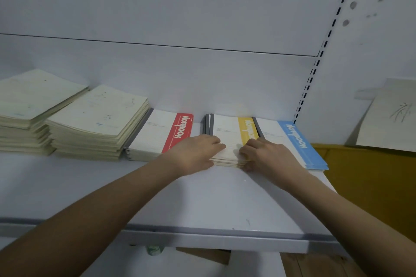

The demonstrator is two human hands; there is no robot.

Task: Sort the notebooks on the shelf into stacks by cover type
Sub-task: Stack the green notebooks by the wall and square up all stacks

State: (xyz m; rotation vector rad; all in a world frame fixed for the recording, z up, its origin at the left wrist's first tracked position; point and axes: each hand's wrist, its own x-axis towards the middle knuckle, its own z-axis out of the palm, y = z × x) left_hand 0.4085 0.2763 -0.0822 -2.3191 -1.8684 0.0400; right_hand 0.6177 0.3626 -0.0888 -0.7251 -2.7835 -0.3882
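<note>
On the white shelf [202, 200] lie three stacks of white notebooks with coloured bands: a red-band stack [157, 137], a yellow-band stack [231, 135] in the middle and a blue-band stack [297, 141] on the right. My left hand [193, 155] grips the near left corner of the yellow-band stack. My right hand [270, 155] holds its near right corner, fingers on top and thumb at the edge. Two taller stacks of cream-cover notebooks stand at the left, one [99, 121] beside the red-band stack and one [29, 105] further out.
A slotted upright [315, 69] bounds the shelf's right end. Beyond it a cream sheet with a drawing [391, 119] leans over a yellow-brown surface [371, 186]. Cardboard shows below the shelf's front lip [202, 238].
</note>
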